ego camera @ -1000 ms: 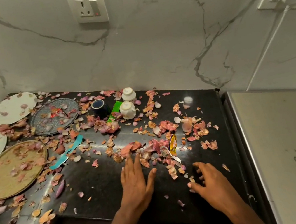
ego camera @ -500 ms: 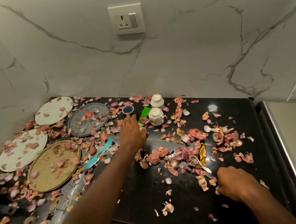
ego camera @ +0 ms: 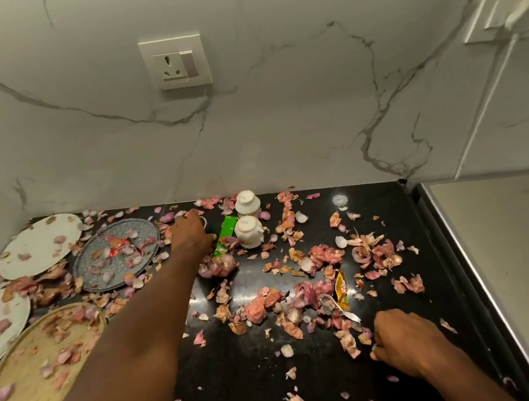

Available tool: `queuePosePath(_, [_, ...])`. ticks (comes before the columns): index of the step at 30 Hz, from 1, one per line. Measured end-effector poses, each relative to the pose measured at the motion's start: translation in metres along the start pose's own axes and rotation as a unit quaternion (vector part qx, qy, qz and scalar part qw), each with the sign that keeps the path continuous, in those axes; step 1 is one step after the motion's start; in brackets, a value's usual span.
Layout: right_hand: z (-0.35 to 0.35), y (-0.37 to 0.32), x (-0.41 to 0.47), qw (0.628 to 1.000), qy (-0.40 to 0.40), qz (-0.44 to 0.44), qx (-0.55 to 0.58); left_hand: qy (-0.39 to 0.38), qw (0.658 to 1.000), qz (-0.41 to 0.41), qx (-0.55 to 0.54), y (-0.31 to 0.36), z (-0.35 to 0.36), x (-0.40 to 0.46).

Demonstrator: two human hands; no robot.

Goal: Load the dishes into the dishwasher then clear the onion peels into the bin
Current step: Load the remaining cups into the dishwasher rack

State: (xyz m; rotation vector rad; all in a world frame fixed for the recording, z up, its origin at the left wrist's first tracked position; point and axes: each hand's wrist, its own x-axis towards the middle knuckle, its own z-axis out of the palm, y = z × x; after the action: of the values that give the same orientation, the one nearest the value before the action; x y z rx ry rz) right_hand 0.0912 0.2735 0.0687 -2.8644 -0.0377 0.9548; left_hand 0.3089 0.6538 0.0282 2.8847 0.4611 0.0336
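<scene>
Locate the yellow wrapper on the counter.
In the head view, the yellow wrapper lies right of centre on the black counter, among onion peels, just beyond the right hand.

Plates point(ego camera: 39, 244) left on counter point(ego camera: 248, 369); peels point(ego camera: 324, 256) right; jars point(ego camera: 250, 231) behind

Onion peels point(ego camera: 317, 257) across black counter point(ego camera: 249, 376), plates point(ego camera: 39, 244) at left.

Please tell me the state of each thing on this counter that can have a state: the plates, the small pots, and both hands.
Four plates: lying flat, littered with onion peels.
Two white pots: upright.
Left hand: covering the dark cup; grip not visible.
Right hand: curled on the counter among peels; whether it holds any is unclear.
</scene>
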Motion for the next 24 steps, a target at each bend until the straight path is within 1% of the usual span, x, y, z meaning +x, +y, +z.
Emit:
queuePosePath(3, [0.007,0.012,0.0,0.999,0.006,0.016,0.047,0.057,0.996,-0.004,-0.073,0.001,0.0,-0.012])
queuePosePath(5, [0.015,0.022,-0.004,0.996,0.023,0.025,0.084,0.11,0.98,-0.007,-0.163,0.01,-0.004,-0.035])
queuePosePath(6, [0.02,0.025,-0.006,0.994,0.043,0.029,0.092,0.13,0.968,0.001,-0.214,0.017,-0.007,-0.051])
queuePosePath(7, [0.025,0.026,-0.009,0.992,0.08,0.035,0.092,0.144,0.956,0.02,-0.256,0.026,-0.011,-0.069])
queuePosePath(8, [0.027,0.027,-0.011,0.987,0.126,0.04,0.095,0.149,0.945,0.056,-0.287,0.036,-0.014,-0.088])
queuePosePath(9, [0.027,0.026,-0.012,0.975,0.18,0.036,0.126,0.142,0.936,0.109,-0.305,0.046,-0.016,-0.109])
queuePosePath(10, [0.025,0.024,-0.014,0.955,0.226,0.02,0.193,0.117,0.927,0.171,-0.312,0.057,-0.018,-0.129])
queuePosePath(11, [0.021,0.019,-0.014,0.93,0.25,-0.004,0.271,0.08,0.919,0.228,-0.312,0.069,-0.019,-0.152])
queuePosePath(12, [0.015,0.012,-0.017,0.905,0.254,-0.037,0.34,0.031,0.911,0.274,-0.307,0.082,-0.019,-0.173])
queuePosePath(13, [0.01,0.004,-0.02,0.887,0.239,-0.068,0.39,-0.028,0.903,0.309,-0.297,0.094,-0.019,-0.191])
queuePosePath(14, [0.005,-0.006,-0.023,0.879,0.22,-0.092,0.413,-0.081,0.895,0.337,-0.282,0.104,-0.019,-0.208])
queuePosePath(15, [0.003,-0.015,-0.025,0.88,0.211,-0.112,0.411,-0.116,0.886,0.364,-0.264,0.112,-0.016,-0.22])
queuePosePath(17, [0.005,-0.023,-0.028,0.89,0.225,-0.128,0.376,-0.13,0.869,0.418,-0.233,0.123,-0.006,-0.236])
queuePosePath(18, [0.007,-0.022,-0.029,0.889,0.232,-0.121,0.375,-0.132,0.862,0.433,-0.229,0.124,-0.002,-0.239])
queuePosePath(20, [0.012,-0.015,-0.028,0.89,0.232,-0.095,0.38,-0.146,0.86,0.438,-0.219,0.123,0.003,-0.244])
queuePosePath(24, [0.018,-0.009,-0.029,0.912,0.225,-0.035,0.343,-0.204,0.851,0.452,-0.171,0.123,0.006,-0.243])
